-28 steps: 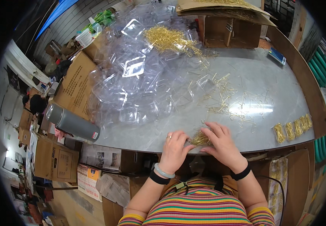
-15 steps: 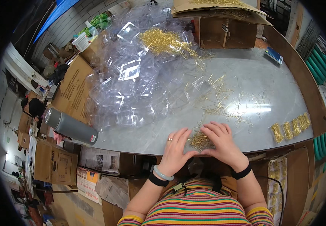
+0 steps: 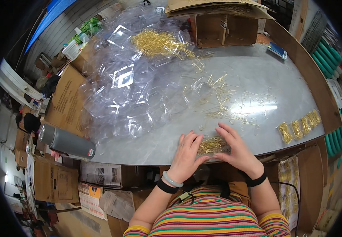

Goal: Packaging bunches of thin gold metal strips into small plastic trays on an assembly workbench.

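At the table's near edge, my left hand (image 3: 185, 155) and my right hand (image 3: 237, 152) cup a bundle of gold wire hooks (image 3: 210, 145) from its two sides. The thumbs lie along its near side, almost meeting, while the fingers curve around its ends. A clear plastic edge shows by the right fingers; whether it is a box around the hooks I cannot tell. Just beyond the hands, loose gold hooks (image 3: 218, 100) are scattered over the grey tabletop (image 3: 155, 146).
Clear plastic boxes (image 3: 135, 91) are heaped at left, with a hook pile (image 3: 161, 43) on top. A grey bottle (image 3: 66, 141) lies by the left edge. Packed hook bundles (image 3: 297, 128) line the right side. A cardboard box (image 3: 226, 31) and a blue packet (image 3: 277, 50) sit at the back.
The right-hand fingers have moved off the top of the bundle toward its right end, so more hooks show. The left hand stays beside the bundle. The whole view has shifted slightly.
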Demonstrator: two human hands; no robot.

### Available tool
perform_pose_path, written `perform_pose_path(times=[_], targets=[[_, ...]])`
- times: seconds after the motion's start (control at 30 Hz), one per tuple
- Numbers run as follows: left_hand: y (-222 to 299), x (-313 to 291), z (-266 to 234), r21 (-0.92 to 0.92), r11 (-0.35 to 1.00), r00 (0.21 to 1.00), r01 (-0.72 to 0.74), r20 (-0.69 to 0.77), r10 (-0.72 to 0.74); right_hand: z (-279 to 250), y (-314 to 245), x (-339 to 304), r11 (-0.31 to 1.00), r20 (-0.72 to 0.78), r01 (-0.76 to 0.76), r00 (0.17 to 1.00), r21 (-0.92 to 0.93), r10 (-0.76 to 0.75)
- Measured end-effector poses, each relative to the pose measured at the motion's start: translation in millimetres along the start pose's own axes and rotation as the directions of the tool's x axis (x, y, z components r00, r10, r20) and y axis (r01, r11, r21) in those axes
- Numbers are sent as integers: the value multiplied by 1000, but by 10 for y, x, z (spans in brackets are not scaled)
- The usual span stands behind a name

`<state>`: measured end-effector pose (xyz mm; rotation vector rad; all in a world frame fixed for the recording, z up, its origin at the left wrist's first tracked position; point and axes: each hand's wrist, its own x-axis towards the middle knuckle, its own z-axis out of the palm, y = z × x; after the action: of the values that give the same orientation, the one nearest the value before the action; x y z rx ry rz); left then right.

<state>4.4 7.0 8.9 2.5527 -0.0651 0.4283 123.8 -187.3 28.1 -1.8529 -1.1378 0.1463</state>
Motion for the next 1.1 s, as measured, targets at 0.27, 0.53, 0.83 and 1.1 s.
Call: perform_pose_path(times=[0.27, 0.53, 0.83, 1.1], targets=[[-7, 18, 43, -12, 997, 997, -74, 27, 74, 143, -25, 10, 996, 69, 85, 994, -27, -83], [-2, -22, 22, -55, 998, 1000, -31, 0, 31, 171, -20, 49, 989, 13, 48, 999, 138, -50], [-25, -19, 74, -67, 998, 998, -14, -68, 10, 98, -97, 194, 988, 175, 147, 973, 46, -153], [68, 19, -19, -44, 997, 998, -66, -29, 64, -18, 74, 20, 976, 119, 91, 991, -196, -68]])
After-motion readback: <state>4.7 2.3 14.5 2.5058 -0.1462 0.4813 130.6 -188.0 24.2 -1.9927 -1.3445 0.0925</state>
